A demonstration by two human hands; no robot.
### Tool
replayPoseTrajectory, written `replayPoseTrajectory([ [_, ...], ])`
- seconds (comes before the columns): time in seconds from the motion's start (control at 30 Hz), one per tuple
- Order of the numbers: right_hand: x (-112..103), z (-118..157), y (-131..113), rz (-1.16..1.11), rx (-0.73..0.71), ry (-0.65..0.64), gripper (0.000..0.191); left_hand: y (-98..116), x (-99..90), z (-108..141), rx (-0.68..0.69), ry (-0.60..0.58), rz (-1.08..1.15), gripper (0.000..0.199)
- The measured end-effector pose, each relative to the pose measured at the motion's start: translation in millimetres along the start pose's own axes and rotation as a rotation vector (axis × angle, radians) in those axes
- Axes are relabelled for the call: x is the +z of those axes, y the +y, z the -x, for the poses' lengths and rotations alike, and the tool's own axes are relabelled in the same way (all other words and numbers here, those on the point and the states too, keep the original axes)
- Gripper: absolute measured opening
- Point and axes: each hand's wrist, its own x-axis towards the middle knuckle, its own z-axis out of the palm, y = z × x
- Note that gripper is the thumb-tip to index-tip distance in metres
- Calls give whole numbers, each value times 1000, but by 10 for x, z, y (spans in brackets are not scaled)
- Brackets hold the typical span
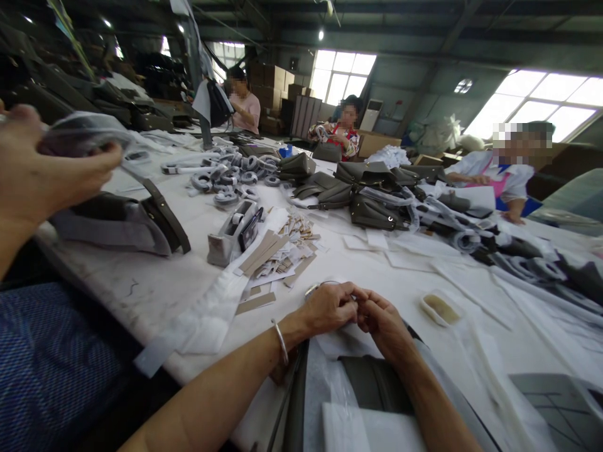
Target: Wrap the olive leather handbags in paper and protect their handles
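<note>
My left hand point(330, 306), with a silver bangle point(279, 342) at its wrist, meets my right hand point(378, 316) above the table. The fingertips of both are pinched together, and whatever sits between them is too small or too hidden to name. Right below them lies a dark olive bag point(374, 384), partly covered by white tissue paper point(320, 383) and clear plastic. A white sheet point(372, 430) rests on the bag close to me. A small shiny edge point(311, 289) shows just beyond my left knuckles; I cannot make out what it belongs to.
Paper tags point(294, 235) and tan card strips point(266, 252) lie ahead, beside a tape dispenser point(235, 229). A shallow dish point(441, 309) stands right. Wrapped strap coils point(230, 176) and olive bags point(377, 188) fill the middle. At left, a co-worker's hand point(56, 166) holds a plastic-wrapped coil.
</note>
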Motion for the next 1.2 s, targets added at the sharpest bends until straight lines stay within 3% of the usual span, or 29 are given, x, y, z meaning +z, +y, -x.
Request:
replayPoseTrajectory([
  [0.07,3,2,-17,-30,4,32,37,37,-38,-6,-8,59,150,26],
  [0.2,5,-1,-8,-18,-1,51,43,69,-165,-51,-3,295,267,23],
  [0.3,-4,-14,30,39,-15,42,45,21,-221,-89,-8,332,282,21],
  [0.5,-43,-53,91,110,-49,76,45,-125,-258,-157,22,482,-108,19],
  [0.63,-44,-56,94,134,-57,63,46,-122,-345,-177,-67,475,-259,12],
  [0.7,-39,-50,91,145,-49,66,47,-87,-367,-158,-115,436,-358,20],
  [0.8,-34,-39,86,161,-33,43,47,-49,-332,-108,-154,268,-530,33],
  [0.93,-31,-36,82,167,-26,18,47,-74,-222,-69,-64,116,-777,26],
  [1.07,-37,-46,85,159,-29,26,48,-72,-201,-83,-27,174,-795,15],
  [1.2,-51,-54,90,117,-88,67,48,27,-254,-100,85,320,-557,18],
])
